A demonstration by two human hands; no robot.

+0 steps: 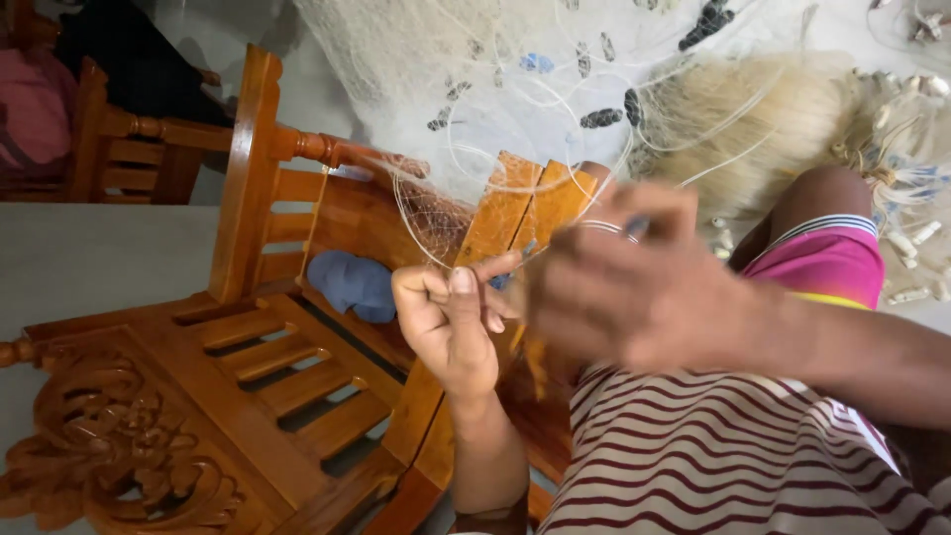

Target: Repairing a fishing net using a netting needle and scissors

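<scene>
My left hand (451, 322) is closed in a pinch on the fine mesh of a pale fishing net (436, 213) draped over a wooden chair (258, 327). My right hand (634, 282) is blurred with motion just right of it, fingers curled around a thin blue tool (634, 228) and a strand of line. The net's mesh stretches from the chair's rail up to a large heap behind. What exactly the right hand grips is hard to make out in the blur.
The net heap (555, 79) with dark sinkers and white floats (911, 248) lies on the floor beyond. A blue cloth (352, 282) rests on the chair. A second wooden chair (129, 149) stands far left. My knee in pink shorts (832, 258) is at right.
</scene>
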